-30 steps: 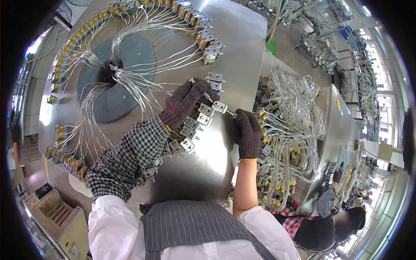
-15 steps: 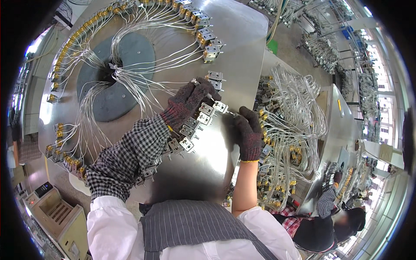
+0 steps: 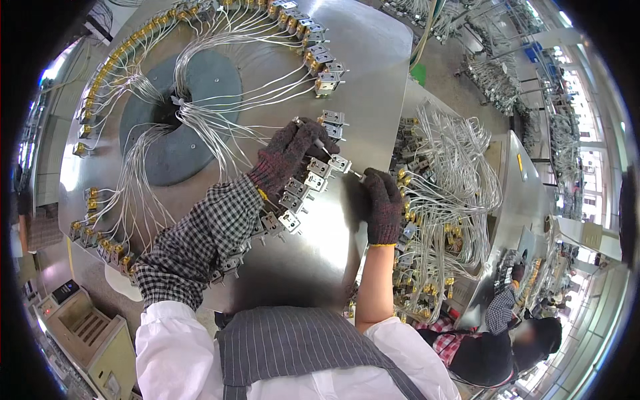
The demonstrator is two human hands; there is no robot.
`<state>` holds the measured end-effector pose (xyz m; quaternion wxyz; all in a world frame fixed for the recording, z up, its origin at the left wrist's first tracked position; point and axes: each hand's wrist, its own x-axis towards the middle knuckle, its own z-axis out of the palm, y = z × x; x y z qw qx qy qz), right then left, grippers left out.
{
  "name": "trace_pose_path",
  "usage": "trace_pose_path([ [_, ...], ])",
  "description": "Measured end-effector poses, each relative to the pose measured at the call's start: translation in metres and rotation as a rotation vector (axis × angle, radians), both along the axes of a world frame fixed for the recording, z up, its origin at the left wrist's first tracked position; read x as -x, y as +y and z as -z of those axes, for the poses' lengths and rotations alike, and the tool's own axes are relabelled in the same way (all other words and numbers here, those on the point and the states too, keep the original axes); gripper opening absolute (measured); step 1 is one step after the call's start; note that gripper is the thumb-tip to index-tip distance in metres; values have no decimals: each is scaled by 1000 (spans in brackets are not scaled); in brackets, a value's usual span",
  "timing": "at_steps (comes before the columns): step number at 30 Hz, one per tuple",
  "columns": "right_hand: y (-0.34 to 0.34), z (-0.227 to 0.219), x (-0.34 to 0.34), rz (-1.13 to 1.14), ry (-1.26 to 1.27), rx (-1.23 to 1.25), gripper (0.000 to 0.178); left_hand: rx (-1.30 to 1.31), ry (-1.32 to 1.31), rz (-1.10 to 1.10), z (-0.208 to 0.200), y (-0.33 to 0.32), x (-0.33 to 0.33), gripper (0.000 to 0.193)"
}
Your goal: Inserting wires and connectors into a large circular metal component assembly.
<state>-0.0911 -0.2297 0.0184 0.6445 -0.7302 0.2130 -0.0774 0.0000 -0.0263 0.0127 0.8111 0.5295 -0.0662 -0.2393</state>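
Note:
My left hand, in a dark knit glove and a checked sleeve cover, rests over a row of small metal clamp fixtures along the edge of a round steel turntable. Its fingers press on a thin white wire at one fixture. My right hand, also gloved, is closed on a thin wire end just right of that fixture. Brass-tipped connectors and white wires ring the table around a dark central disc.
A heap of finished white wire bundles with brass ends fills the steel bench to the right. A beige machine stands at lower left. Another person in a checked shirt bends over at lower right. More wire racks stand behind.
My left hand has shifted slightly along the fixture row toward the right hand. The right hand has barely moved.

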Motion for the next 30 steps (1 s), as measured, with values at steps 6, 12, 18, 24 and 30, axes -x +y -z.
trace_pose_path([
  [6,2,2,6,-21,-64,-45,21,48,9,-13,7,0,0,39],
  [12,-1,10,9,-7,-80,-39,23,81,-83,-34,17,-3,-3,36],
  [18,-2,8,6,9,85,-33,25,76,-64,-23,12,-7,0,34],
  [24,5,7,10,41,-84,33,24,85,-43,-18,11,-5,0,33],
  [30,2,1,5,63,36,-30,20,29,-186,-11,18,-7,-3,34],
])
